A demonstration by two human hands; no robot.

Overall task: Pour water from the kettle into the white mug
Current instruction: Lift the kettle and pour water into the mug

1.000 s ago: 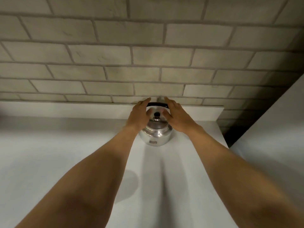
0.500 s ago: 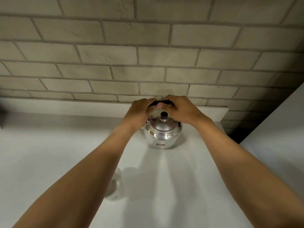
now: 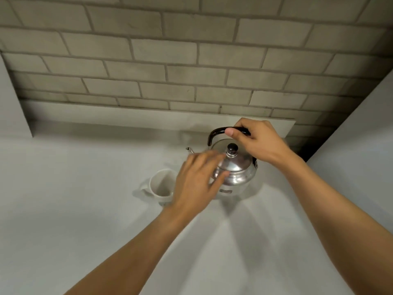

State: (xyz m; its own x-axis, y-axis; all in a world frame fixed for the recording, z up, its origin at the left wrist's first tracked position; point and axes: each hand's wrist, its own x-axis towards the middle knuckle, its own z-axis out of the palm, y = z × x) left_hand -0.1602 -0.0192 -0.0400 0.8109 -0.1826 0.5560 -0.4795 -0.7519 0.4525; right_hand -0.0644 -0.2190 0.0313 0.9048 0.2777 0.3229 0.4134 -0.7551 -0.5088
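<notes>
R hand on kettle handle, L hand open.

I see my right hand [image 3: 258, 141] fingers wrapped round the black handle [image 3: 217, 131] of the shiny kettle [image 3: 236, 167]; left hand [image 3: 196, 182] fingers spread, blurry, by its side. White mug [image 3: 161, 186] sits just left, both on the white counter [image 3: 74, 188].

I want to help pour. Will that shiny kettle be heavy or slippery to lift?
Probably heavy if full; the water inside is hidden. The kettle has smooth polished metal, likely slippery, so hold its black handle like the right hand does. It may swing when lifted.

Head view, looking forward-down, close over counter [image 3: 85, 209].
</notes>
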